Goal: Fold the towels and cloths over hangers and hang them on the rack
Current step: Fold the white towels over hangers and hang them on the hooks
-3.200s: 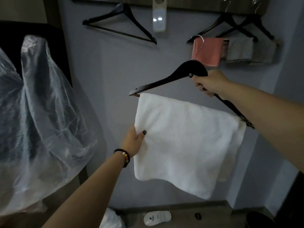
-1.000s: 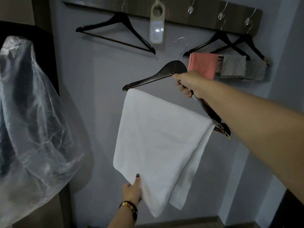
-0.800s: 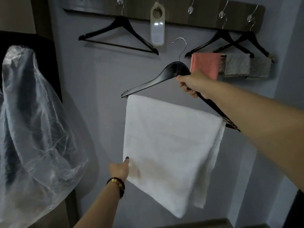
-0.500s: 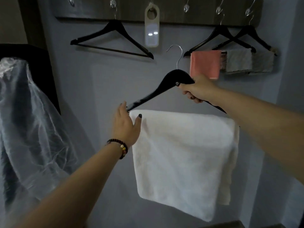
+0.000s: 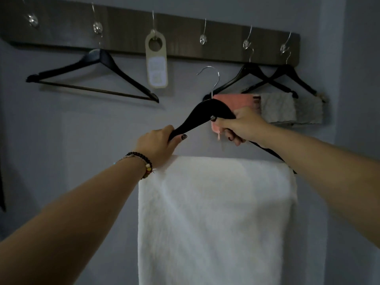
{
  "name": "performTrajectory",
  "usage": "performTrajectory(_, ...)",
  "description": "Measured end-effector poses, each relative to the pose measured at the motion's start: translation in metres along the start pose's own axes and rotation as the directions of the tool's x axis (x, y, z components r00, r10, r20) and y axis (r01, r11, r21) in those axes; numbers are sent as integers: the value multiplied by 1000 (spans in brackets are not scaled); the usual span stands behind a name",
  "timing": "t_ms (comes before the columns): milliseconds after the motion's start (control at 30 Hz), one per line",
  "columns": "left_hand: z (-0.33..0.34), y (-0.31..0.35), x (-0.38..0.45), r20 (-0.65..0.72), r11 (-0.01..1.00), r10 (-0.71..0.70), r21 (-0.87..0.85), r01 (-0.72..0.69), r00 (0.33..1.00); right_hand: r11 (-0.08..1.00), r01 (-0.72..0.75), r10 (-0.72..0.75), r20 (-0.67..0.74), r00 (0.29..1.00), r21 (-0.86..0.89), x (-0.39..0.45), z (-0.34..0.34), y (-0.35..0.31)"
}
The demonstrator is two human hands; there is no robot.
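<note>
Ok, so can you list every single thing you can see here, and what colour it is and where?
Dark wooden wall rack: one, brown, along the top, with clear hooks.
Black wooden hangers: four; one empty at left, two at right, one held.
White fluffy towel: one, draped over the held hanger.
Pink cloth: one, on a right hanger.
Grey cloths: two, beside the pink one.
Beige door tag: one, on a rack hook.
Beaded bracelet: one, left wrist.
Hands: left and right, both gripping the held hanger.
</note>
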State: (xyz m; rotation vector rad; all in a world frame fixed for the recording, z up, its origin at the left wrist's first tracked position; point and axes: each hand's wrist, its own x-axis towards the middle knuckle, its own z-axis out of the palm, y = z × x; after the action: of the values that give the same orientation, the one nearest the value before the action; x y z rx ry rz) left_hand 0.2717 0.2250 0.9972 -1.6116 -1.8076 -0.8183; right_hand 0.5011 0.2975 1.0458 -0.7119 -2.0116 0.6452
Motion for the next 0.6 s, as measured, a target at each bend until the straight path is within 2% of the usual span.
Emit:
performTrajectory(133, 22, 13, 48, -120, 999, -37, 14, 39, 992, 978, 176, -179, -17, 984, -110, 45, -29, 20)
performTrajectory(200, 28, 14, 66, -186, 996, -80, 25, 87, 979, 927, 256, -279, -51, 959, -273, 64, -40, 38)
performTrajectory(333, 34, -6, 94, -266, 982, -164, 44, 182, 950, 774, 248, -351, -69, 934, -583, 97, -54, 85)
performTrajectory(500, 34, -26, 153, -316, 963, -153, 165, 213, 936, 644, 244, -491, -147, 858, -725, 162, -43, 104)
performTrajectory(600, 28, -39, 196, -354, 964, -122, 180, 196, 927, 658, 231, -509, -198, 837, -716, 206, -42, 106)
